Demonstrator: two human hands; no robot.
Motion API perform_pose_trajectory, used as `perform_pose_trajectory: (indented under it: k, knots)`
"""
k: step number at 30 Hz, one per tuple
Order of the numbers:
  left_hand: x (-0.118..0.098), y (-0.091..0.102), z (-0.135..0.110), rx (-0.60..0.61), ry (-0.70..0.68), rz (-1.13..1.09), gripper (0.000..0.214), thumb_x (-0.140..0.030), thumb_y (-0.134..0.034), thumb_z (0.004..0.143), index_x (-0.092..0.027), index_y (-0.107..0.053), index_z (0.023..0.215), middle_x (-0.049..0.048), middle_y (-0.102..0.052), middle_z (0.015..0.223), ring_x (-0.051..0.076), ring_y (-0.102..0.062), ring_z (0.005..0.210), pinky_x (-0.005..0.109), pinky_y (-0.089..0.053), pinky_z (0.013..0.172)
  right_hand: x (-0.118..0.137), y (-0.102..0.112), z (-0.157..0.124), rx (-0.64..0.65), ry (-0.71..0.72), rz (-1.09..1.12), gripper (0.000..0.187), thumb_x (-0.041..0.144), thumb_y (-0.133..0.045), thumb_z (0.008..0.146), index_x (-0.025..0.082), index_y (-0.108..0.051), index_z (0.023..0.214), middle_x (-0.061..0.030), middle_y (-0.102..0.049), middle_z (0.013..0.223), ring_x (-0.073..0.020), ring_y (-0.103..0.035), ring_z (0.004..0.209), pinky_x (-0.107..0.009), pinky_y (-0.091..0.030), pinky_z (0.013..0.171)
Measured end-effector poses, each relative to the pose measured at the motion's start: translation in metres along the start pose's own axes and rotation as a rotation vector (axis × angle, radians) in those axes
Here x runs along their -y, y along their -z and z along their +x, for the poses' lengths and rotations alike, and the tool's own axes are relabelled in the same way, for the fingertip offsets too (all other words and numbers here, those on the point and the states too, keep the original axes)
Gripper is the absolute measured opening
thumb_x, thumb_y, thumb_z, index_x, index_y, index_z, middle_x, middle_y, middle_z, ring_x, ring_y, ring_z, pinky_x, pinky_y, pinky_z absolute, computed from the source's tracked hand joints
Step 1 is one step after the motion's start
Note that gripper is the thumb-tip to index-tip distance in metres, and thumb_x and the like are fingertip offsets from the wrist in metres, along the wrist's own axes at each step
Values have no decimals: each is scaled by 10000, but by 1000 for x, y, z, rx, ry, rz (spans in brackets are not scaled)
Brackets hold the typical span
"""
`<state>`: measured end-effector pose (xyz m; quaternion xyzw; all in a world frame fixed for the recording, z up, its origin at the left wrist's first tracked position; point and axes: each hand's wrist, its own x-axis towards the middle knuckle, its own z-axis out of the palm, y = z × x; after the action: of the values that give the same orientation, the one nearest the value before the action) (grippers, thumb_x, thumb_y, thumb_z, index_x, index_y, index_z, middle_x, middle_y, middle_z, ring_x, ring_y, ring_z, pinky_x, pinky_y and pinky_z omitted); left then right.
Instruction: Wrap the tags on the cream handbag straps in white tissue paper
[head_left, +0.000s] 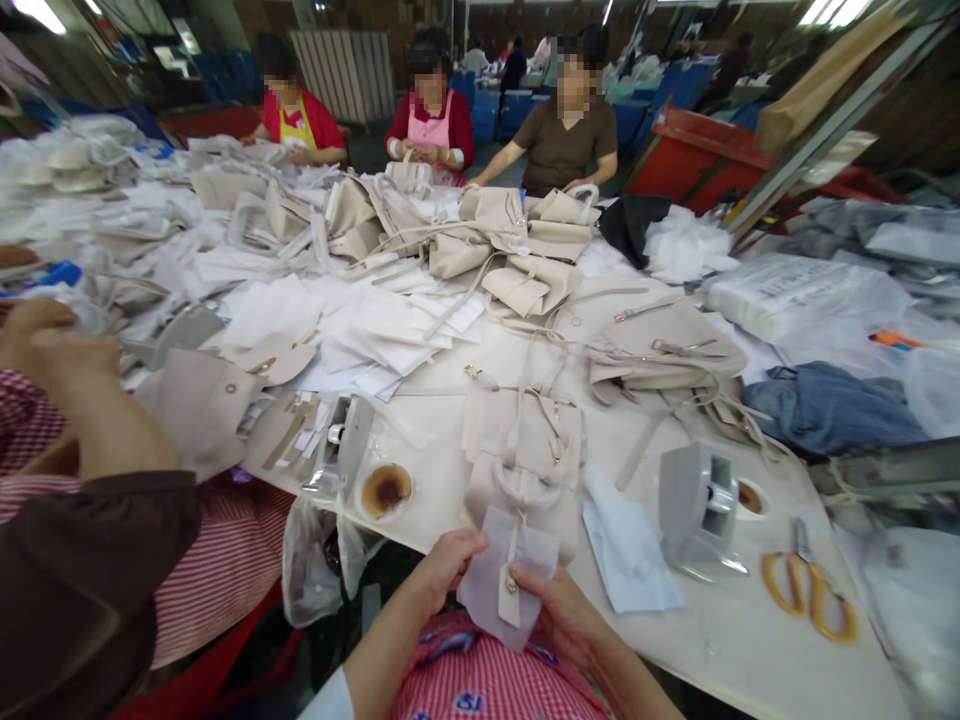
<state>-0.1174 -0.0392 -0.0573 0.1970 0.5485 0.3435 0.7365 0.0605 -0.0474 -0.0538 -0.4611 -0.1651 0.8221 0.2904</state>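
My left hand [448, 565] and my right hand [559, 605] are both closed on a thin white tissue sheet [491, 590] at the near edge of the table. Over the sheet lies a small beige strap tab [510, 590] with a metal stud. The tab hangs from a beige bag [525, 450] lying flat on the table just beyond my hands. More folded white tissue [626, 545] lies to the right of the bag.
A grey tool [697, 505] and yellow-handled scissors [806, 585] lie at right. A small dish with brown residue [385, 489] sits left of the bag. Beige bags [495, 240] and white sheets [375, 330] cover the table [720, 640]. A co-worker's arm [90, 420] is at left; three people work at the far side.
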Motion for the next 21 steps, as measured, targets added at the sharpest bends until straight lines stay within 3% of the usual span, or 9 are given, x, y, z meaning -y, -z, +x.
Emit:
perform_pose_trajectory:
  k: [3,9,12,15,18,21]
  knots:
    - [4,-9,11,97,73,-50,326,-400,-778,581,-140,-708,765,69,-699,715,199,-617,673,301,-462,666,-2,6,4,-21,24,-19,497,363,-853,650,133,-695,1061,-124,-785,927,-310,-730,889,-493,-513,916]
    - [12,-31,30,-13,49,23,240,-224,-775,511,-133,-707,722,7,-669,631,148,-554,578,263,-421,595,-2,11,0,-71,79,-21,570,386,-878,599,139,-667,1068,-94,-785,878,-291,-728,843,-472,-507,894]
    - [13,-35,34,-43,51,40,234,-200,-764,502,-133,-692,714,1,-660,628,152,-555,582,271,-429,603,0,13,-11,-72,72,-54,540,423,-852,639,150,-660,1063,-83,-779,883,-271,-723,840,-432,-519,863]
    - [13,-34,34,-75,53,49,242,-207,-747,524,-137,-676,745,17,-675,668,176,-583,626,290,-452,627,-5,22,-19,-84,89,-135,472,444,-855,619,177,-658,954,-26,-746,741,-192,-673,619,-321,-520,634]
    - [14,-32,32,-100,45,61,268,-205,-727,527,-140,-677,782,23,-687,702,183,-593,662,291,-460,644,-12,30,-22,-150,161,-241,396,457,-859,589,201,-627,783,47,-625,536,-118,-526,436,-245,-399,468]
    - [15,-32,31,-96,39,78,271,-225,-717,528,-132,-686,781,22,-682,694,171,-581,649,283,-449,640,-16,24,-22,-131,241,-287,380,431,-837,620,215,-651,872,13,-677,636,-168,-620,584,-283,-471,582]
